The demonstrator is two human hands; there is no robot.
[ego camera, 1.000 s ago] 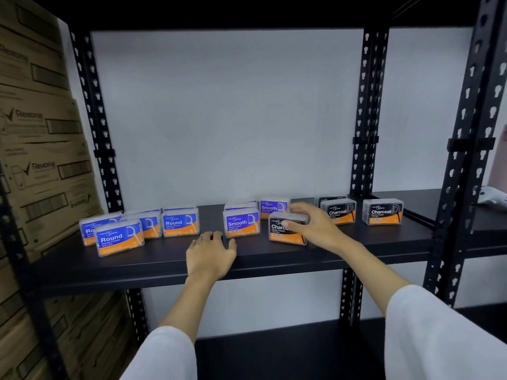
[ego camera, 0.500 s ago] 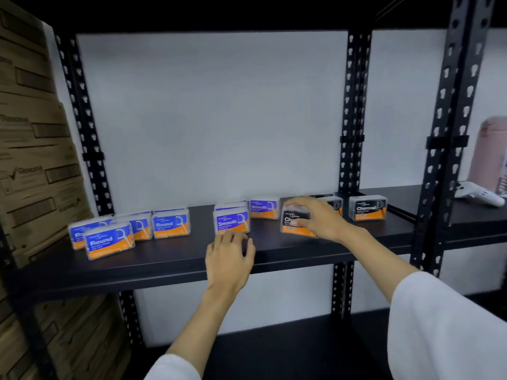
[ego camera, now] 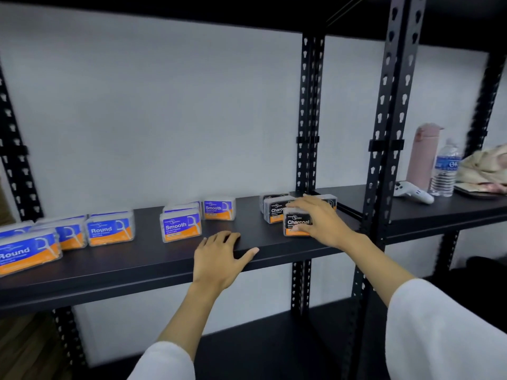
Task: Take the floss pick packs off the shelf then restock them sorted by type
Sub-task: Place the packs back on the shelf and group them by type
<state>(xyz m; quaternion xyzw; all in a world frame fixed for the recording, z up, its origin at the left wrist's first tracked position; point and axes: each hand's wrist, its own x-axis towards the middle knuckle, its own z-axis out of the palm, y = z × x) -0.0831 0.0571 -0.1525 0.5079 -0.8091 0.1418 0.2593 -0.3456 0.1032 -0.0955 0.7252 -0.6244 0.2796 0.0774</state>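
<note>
I judge I'm in the restocking step, near its end: my right hand (ego camera: 319,218) curls over a Charcoal pack (ego camera: 296,222), setting it on the shelf (ego camera: 137,266) just in front of the other Charcoal packs (ego camera: 277,211). My left hand (ego camera: 219,257) rests flat and relaxed on the front edge, holding nothing. Smooth packs (ego camera: 181,225) and Round packs (ego camera: 111,229) sit grouped to the left. Next I should square the pack and let go, minding the upright post (ego camera: 389,133) close by; open shelf lies between groups.
</note>
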